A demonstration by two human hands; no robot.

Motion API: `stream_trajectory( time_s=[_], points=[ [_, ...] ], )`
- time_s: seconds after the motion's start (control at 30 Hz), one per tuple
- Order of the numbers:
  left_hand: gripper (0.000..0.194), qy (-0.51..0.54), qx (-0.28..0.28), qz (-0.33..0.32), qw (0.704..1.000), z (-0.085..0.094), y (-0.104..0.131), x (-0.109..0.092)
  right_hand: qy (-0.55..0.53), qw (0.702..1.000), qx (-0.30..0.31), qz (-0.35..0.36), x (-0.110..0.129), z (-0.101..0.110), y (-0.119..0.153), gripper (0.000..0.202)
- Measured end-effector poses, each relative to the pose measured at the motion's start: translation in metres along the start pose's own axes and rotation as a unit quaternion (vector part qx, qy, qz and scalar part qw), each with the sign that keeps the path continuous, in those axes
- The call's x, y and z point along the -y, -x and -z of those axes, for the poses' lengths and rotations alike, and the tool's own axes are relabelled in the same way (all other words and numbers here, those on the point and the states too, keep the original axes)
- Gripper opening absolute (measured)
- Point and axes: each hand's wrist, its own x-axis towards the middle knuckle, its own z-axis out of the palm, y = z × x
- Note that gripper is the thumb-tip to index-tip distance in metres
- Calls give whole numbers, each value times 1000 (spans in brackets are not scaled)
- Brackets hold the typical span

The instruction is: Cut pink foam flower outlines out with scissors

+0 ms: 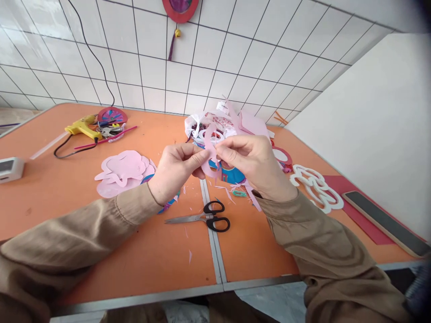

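A curved strip of pink paper (210, 140) is held up between my two hands, over the middle of the table. My left hand (180, 168) pinches its left side between thumb and fingers. On the other side, my right hand (251, 163) has thumb and forefinger closed at the paper's edge. Below them, black-handled scissors (215, 220) lie with blades slightly apart, pointing left. Cut pink paper shapes (124, 168) are piled left of my left hand. Small pink scraps lie around the scissors and under my hands.
A yellow glue gun (84, 127) with pliers beside it lies at the back left. Behind my hands are a plastic bag (218, 120) and a blue piece (232, 175). White cutouts (316, 188), red sheets (365, 220) and a dark long block (387, 222) are at the right.
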Motion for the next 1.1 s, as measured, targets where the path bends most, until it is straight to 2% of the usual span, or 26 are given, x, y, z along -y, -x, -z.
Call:
stream_trajectory(
  time_s=[0.2,0.33,0.57,0.7,0.9,1.03,1.1],
  points=[
    [35,-31,27,3,999,3,-3,-5,-48,998,-2,-50,-6,-4,0,22],
    [43,-53,21,-5,998,4,-3,-5,-85,994,-51,-42,-11,-9,-1,18],
    [30,-23,47,9,999,1,1,4,-178,979,-90,-43,-10,-16,-2,20],
    [30,31,45,42,998,2,2,7,-169,980,-88,-56,-9,-17,-2,21],
    [30,117,87,107,983,4,0,8,-147,985,-81,-35,-14,-15,-2,22],
    [29,120,82,106,984,5,-1,7,-124,988,-90,-38,-12,-12,0,25],
    [27,98,74,94,988,8,-3,6,-92,992,-73,-43,-9,-8,0,28]
  ],
)
